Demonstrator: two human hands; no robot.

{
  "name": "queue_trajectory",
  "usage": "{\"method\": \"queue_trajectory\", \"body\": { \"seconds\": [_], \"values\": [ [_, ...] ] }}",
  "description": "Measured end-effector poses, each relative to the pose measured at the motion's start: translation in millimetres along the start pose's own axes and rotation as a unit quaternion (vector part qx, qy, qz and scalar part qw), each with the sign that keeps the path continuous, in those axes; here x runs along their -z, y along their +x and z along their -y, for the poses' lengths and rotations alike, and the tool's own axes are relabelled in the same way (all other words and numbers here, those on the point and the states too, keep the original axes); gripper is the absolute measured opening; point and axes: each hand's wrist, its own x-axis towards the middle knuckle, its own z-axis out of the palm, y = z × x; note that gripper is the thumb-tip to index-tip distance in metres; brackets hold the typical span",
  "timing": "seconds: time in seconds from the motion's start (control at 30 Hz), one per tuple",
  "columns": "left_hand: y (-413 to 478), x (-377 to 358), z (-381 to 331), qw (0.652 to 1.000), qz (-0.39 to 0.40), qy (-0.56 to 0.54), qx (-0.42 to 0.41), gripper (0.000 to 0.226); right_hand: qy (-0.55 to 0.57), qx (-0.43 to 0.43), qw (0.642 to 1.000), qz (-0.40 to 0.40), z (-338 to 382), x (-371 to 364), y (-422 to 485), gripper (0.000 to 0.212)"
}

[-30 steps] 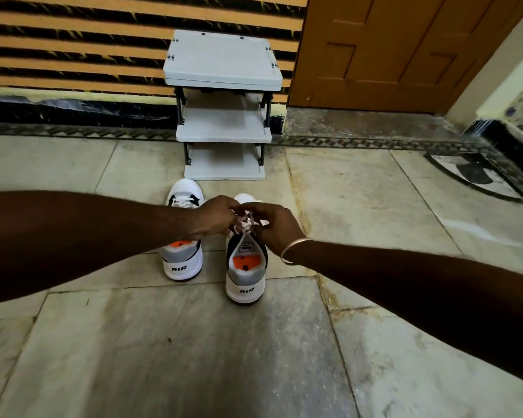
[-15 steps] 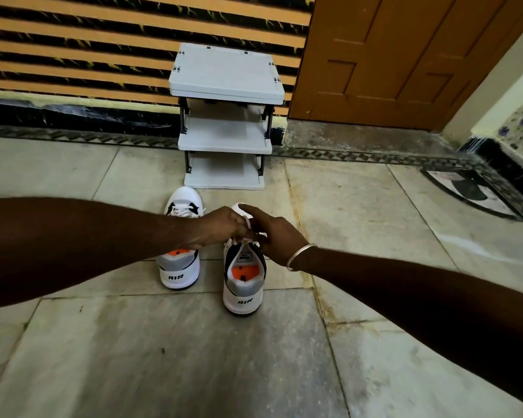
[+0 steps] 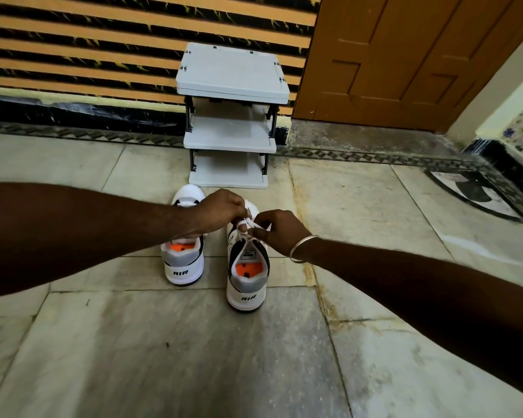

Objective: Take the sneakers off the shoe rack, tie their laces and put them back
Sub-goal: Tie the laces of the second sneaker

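**Sneakers on the floor, laces of the right-hand one pinched in both hands**

The sneakers stand side by side on the marble floor (image 3: 194,357), just in front of the shoe rack (image 3: 230,137), heels toward the camera and toes toward the rack. Both are white with grey heel panels, orange insoles and the word "AIR" on the heel. The left sneaker (image 3: 183,263) sits slightly closer to the rack; the right sneaker (image 3: 246,285) sits a little farther out from it, with a narrow strip of floor between the two.

Both hands are over the right sneaker, on the side of it nearer the rack. The left hand (image 3: 221,211) is closed, its thumb and fingertips pinching a strand of the white laces (image 3: 249,226). The right hand (image 3: 280,232), with a metal bangle (image 3: 302,248) at the wrist, is likewise closed in a pinch on the laces just beside the left hand. The laces rise from the sneaker's tongue to the fingers, lifted clear of the shoe. The left forearm crosses over the middle of the left sneaker, hiding its laces.

All three grey shelves of the rack are bare. The rack stands against the striped orange-and-black wall (image 3: 103,55), with a wooden door (image 3: 405,61) just to its right.
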Motion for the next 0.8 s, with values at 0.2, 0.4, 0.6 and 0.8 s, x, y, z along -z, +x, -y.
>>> {"method": "queue_trajectory", "body": {
  "seconds": [0.2,0.4,0.6,0.8],
  "values": [
    [-1.8,-2.6,5.7,0.998,-0.017,0.055,0.031,0.027,0.005,0.024,1.000,-0.017,8.5,4.3,2.1,0.022],
    [-4.2,-5.5,-1.2,0.999,0.041,0.034,0.008,0.010,0.007,0.013,1.000,-0.015,8.1,9.9,5.8,0.022],
    [-7.9,-7.8,0.0,0.991,0.090,0.098,0.019,0.021,0.024,-0.023,0.999,-0.007,11.2,12.8,8.3,0.028],
    [-6.5,-10.3,6.8,0.987,0.062,0.148,0.020,0.031,-0.007,-0.013,1.000,0.005,15.2,15.5,11.3,0.027]
  ]
}}
